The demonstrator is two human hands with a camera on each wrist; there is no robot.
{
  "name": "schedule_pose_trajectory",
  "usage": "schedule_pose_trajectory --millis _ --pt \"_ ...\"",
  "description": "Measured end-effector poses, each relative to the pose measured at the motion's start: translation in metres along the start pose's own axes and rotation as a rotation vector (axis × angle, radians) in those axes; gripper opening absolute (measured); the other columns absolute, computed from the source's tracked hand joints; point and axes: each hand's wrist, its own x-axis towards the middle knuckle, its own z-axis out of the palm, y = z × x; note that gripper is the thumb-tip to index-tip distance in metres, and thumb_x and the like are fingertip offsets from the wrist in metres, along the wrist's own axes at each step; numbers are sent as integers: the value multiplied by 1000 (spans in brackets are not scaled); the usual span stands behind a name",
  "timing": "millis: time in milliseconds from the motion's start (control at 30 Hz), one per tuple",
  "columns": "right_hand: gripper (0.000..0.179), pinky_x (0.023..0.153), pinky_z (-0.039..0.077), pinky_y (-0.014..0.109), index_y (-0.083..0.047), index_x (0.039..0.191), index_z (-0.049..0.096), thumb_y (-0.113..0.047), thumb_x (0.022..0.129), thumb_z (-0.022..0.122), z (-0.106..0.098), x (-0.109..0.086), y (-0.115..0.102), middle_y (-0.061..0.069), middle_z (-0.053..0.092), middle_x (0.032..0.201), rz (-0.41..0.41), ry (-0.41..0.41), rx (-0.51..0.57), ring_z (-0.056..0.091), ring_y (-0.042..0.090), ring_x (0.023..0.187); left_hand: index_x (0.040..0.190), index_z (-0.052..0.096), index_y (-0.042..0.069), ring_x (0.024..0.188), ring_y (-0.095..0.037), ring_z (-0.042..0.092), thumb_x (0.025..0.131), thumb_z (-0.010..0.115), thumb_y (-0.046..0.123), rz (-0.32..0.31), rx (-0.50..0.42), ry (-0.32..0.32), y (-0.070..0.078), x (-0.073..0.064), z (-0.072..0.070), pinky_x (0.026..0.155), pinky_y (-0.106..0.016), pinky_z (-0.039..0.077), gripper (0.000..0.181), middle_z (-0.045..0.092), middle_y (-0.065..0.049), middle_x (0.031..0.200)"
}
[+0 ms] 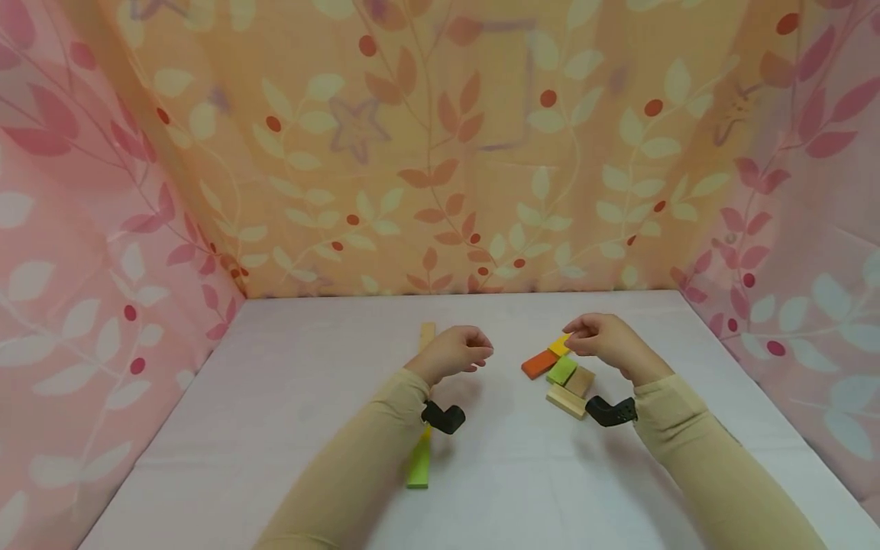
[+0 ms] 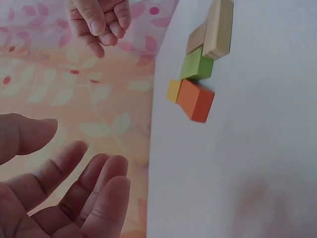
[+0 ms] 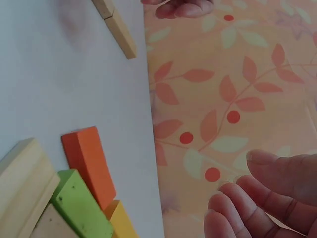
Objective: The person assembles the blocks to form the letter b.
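My left hand [image 1: 455,353] hovers over a straight row of blocks, its fingers loosely bent with nothing between them. The row's far end is a plain wood block [image 1: 427,334] and its near end a green block [image 1: 418,466]; my forearm hides the middle. My right hand [image 1: 605,342] is raised beside a small group of blocks, also holding nothing. In that group lie an orange block [image 1: 539,364], a yellow block [image 1: 560,345], a green block [image 1: 562,371], a brown wood block [image 1: 580,380] and a pale wood block [image 1: 567,401].
A white cloth [image 1: 289,428] covers the table. Patterned curtains stand around it: an orange one [image 1: 426,153] at the back and pink ones at the left [image 1: 82,229] and right [image 1: 811,229]. Each wrist wears a black camera mount [image 1: 443,418].
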Motion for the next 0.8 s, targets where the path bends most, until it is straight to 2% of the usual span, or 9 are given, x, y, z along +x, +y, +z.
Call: schedule_pose_trajectory --millis 167,300,567,800 --pt "35 83 49 39 3 116 54 -17 87 61 0 -6 11 10 60 92 27 9 6 59 24 88 90 62 14 90 -26 60 87 63 23 2 43 -25 2 10 16 72 -28 51 10 62 -8 93" --pt "39 82 48 40 4 117 53 -18 87 62 1 -11 19 11 61 93 46 6 19 59 26 88 88 62 18 83 -20 59 86 64 26 -12 104 -28 2 20 29 71 -28 49 8 62 -1 87" --pt "40 81 47 39 5 118 52 -17 86 63 1 -18 30 12 63 94 59 9 34 57 22 87 84 62 21 77 -16 55 85 65 26 -49 172 -10 2 40 50 69 -28 47 6 60 4 82" --pt "39 81 48 38 5 117 53 -15 86 62 0 -23 36 15 63 96 50 18 47 58 21 87 80 61 21 75 -14 53 84 66 26 -31 244 38 2 55 61 65 -26 44 8 59 5 79"
